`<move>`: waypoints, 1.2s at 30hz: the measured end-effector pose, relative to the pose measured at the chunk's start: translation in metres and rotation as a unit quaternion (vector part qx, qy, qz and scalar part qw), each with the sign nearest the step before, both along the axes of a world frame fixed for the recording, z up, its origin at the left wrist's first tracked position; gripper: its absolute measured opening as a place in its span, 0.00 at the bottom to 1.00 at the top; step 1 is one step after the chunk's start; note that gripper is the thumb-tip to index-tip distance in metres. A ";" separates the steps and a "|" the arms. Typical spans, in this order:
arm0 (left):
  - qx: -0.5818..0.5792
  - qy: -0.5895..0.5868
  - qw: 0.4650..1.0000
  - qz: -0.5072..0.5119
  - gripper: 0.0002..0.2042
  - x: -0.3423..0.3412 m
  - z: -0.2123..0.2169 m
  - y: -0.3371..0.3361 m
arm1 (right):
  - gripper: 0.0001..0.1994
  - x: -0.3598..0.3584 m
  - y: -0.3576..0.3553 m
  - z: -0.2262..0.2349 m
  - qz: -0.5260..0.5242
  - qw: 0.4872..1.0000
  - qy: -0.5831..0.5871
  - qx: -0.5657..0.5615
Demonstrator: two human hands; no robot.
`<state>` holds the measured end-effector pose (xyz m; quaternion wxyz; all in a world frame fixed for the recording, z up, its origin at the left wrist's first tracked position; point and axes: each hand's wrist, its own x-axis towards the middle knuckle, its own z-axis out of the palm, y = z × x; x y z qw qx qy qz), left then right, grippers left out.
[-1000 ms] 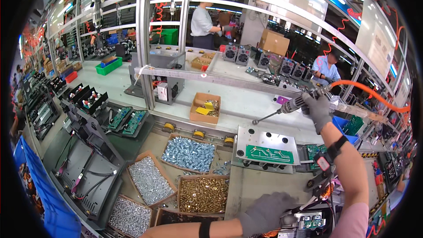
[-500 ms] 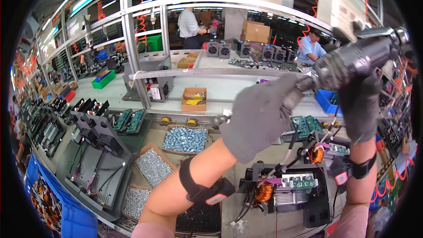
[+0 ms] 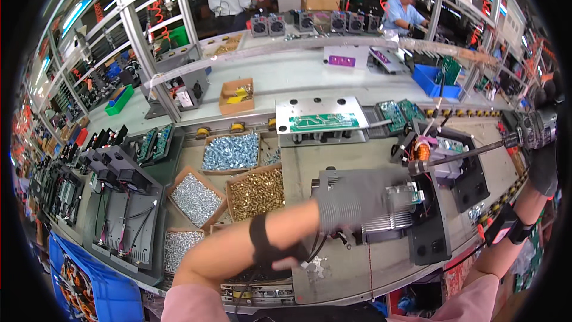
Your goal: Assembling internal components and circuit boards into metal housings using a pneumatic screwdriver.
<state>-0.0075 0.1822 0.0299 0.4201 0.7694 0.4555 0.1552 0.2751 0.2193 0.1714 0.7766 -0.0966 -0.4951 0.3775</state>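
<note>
Right dark-gloved hand wrapped round long-shafted grey metal driver; left grey-gloved hand, fingers too blurred to tell, over open black box-shaped chassis. Positioning step, I'd guess; next needs steady aim.

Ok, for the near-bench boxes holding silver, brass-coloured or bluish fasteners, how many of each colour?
Silver-fastener boxes: 2
Brass-coloured-fastener box: 1
Bluish-fastener box: 1
Total: 4
</note>
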 end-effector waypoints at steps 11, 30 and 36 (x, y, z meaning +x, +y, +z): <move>0.389 0.050 0.920 -0.002 0.37 0.002 -0.097 -0.050 | 0.13 -0.043 0.041 -0.125 0.049 0.974 0.035 -0.220; 0.276 -0.077 0.913 0.291 0.38 -0.050 -0.145 -0.004 | 0.13 -0.030 0.077 -0.230 -0.007 0.884 0.090 -0.458; 0.290 -0.066 0.906 0.300 0.33 -0.054 -0.126 -0.012 | 0.12 -0.031 0.078 -0.231 0.098 0.910 0.075 -0.396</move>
